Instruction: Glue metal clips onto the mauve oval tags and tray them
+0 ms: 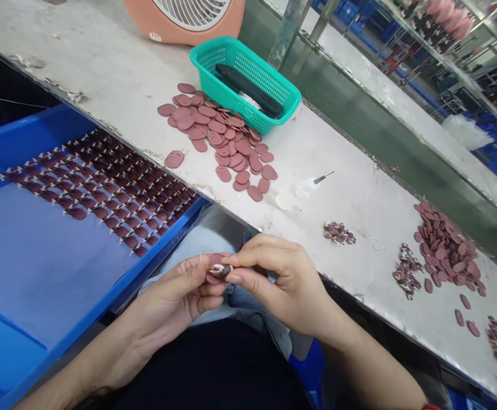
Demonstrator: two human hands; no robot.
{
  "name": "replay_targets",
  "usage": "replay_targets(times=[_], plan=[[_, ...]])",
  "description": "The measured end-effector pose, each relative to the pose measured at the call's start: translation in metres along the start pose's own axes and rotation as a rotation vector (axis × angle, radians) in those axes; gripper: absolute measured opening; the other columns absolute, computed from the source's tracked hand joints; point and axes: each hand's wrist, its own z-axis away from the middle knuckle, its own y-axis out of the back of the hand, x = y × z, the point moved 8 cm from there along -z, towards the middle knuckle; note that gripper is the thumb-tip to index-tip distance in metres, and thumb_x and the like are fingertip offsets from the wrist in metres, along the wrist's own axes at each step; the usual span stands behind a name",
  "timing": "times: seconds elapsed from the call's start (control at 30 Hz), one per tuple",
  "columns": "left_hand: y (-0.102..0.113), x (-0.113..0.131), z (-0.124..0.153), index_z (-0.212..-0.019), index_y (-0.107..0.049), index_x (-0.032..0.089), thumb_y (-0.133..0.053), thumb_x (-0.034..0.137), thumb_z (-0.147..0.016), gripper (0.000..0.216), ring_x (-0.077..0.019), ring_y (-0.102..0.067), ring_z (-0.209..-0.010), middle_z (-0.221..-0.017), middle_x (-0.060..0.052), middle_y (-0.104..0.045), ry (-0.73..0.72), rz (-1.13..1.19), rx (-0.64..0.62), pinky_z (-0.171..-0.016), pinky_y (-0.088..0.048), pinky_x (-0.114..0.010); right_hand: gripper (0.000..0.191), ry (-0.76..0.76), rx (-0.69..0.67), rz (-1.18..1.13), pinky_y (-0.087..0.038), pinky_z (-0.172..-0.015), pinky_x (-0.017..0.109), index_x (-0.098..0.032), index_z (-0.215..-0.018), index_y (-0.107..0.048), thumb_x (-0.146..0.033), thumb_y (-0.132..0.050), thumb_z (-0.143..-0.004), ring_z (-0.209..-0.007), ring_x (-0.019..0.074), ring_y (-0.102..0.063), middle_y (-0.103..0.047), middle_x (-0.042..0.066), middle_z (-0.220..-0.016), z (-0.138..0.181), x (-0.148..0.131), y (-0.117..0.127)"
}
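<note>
Above my lap, my left hand (175, 293) pinches a reddish-brown oval disc (215, 259) between thumb and fingers. Against the face of that disc lies a small dark-and-white piece (220, 270); its exact kind is too small to make out. The thumb and forefinger of my right hand (280, 279) grip this piece from the right, so both hands meet at it. On the table beyond, a pile of similar oval discs (227, 136) spreads out, some with small holes. A little cluster of small dark-and-white pieces (338, 233) sits right of my hands.
A blue tray (66, 336) at left holds rows of discs with small pieces attached. On the table (115, 80) stand a green basket (248, 85) with a dark long object and an orange fan (184, 34). A needle-tipped white bottle (308, 187) and another disc pile (447, 245) lie farther right.
</note>
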Motion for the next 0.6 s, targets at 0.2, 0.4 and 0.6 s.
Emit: replay_targets(times=[0.2, 0.4, 0.6], plan=[[0.001, -0.003, -0.002, -0.07, -0.077, 0.015, -0.099, 0.014, -0.054, 0.027, -0.0117, -0.072, -0.051, -0.057, 0.001, -0.074, 0.001, 0.083, 0.029, -0.052, -0.063, -0.017, 0.006, -0.032, 0.025, -0.053, -0.058, -0.071, 0.023, -0.018, -0.095, -0.077, -0.018, -0.073, -0.091, -0.075, 0.0114, -0.067, -0.074, 0.003, -0.086, 0.0, 0.006, 0.0], [-0.001, -0.002, -0.002, -0.065, -0.074, 0.012, -0.062, 0.008, -0.095, 0.033, -0.0108, -0.07, -0.045, -0.052, -0.001, -0.071, 0.025, 0.123, 0.143, -0.047, -0.062, -0.017, 0.006, -0.104, 0.008, -0.082, -0.053, -0.065, 0.02, -0.017, -0.094, -0.078, -0.016, -0.074, -0.09, -0.073, 0.0092, -0.063, -0.072, 0.002, -0.085, -0.001, 0.018, -0.003], [0.003, -0.001, -0.002, -0.066, -0.072, 0.013, -0.065, 0.011, -0.094, 0.029, -0.0106, -0.071, -0.048, -0.055, 0.0, -0.072, 0.022, 0.118, 0.172, -0.05, -0.062, -0.016, 0.005, -0.104, 0.01, -0.103, -0.052, -0.064, 0.021, -0.017, -0.093, -0.078, -0.017, -0.073, -0.09, -0.071, 0.01, -0.062, -0.072, 0.002, -0.083, -0.004, 0.022, -0.006]])
